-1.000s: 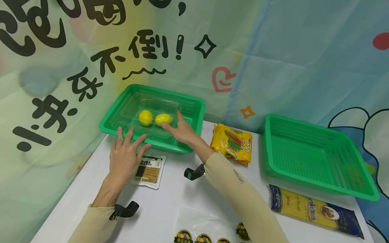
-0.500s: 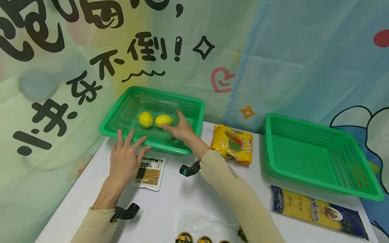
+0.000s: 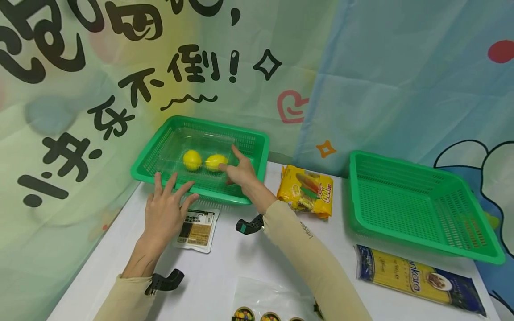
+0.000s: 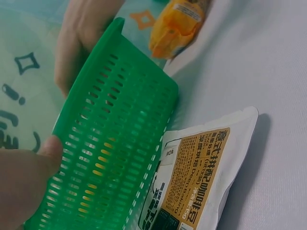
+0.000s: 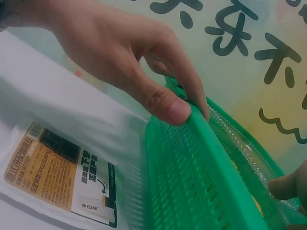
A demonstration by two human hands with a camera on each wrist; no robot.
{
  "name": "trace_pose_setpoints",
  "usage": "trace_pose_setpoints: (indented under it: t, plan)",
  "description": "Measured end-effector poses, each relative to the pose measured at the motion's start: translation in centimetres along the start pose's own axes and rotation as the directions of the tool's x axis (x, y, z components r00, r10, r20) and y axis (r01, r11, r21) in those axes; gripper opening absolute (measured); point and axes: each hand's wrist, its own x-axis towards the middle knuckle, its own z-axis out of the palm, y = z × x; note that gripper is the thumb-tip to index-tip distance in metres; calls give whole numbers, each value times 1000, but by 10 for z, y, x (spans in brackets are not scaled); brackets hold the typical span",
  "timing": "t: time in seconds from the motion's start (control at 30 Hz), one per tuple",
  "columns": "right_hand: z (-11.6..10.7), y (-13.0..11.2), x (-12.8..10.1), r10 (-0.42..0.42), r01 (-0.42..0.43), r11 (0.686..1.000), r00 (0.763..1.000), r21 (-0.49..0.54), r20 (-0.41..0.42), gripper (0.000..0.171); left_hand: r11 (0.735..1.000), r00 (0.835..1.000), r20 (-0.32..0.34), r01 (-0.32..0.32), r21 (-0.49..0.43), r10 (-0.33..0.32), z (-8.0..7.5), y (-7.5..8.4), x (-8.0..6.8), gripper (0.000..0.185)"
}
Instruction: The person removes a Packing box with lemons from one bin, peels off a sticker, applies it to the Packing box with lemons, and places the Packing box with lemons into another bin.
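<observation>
From afar, I have the right hand point(image 3: 241, 171) curled on a clear rectangular plastic box point(image 3: 202, 145) of two oval yellow lemons point(image 3: 192, 161) inside a green perforated plastic basket point(image 3: 218, 195), the left hand point(image 3: 165, 210) resting spread fingers on its rim, a likely settling step calling for gentle release.

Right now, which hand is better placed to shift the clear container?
Probably the right hand: it reaches into the left green basket, its grip at the right end of the clear container. The left hand holds the basket's near rim, farther from that end.
</observation>
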Motion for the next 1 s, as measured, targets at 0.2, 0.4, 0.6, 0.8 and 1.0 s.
trace_pose_setpoints:
  t: [0.2, 0.4, 0.6, 0.8, 1.0]
  plan:
    - [-4, 3, 3, -28, 24, 995, 999, 101, 38, 70, 1000, 1000, 24, 8, -1, -8, 1, 1, 1, 46]
    - [-7, 3, 4, -36, 19, 978, 996, 206, 79, 66, 1000, 1000, 23, 9, -3, -9, 0, 1, 1, 46]
    - [-8, 2, 1, -40, 12, 956, 995, 292, 90, 65, 1000, 1000, 7, 0, -2, 0, 0, 2, 1, 45]
    - [-7, 5, -5, -62, 47, 955, 997, 292, 41, 64, 1000, 999, 41, 19, -13, -18, -1, 3, -1, 45]
    - [-7, 5, -10, -92, 97, 957, 995, 274, -31, 60, 1000, 1000, 28, 5, -13, -5, -1, 3, -1, 45]
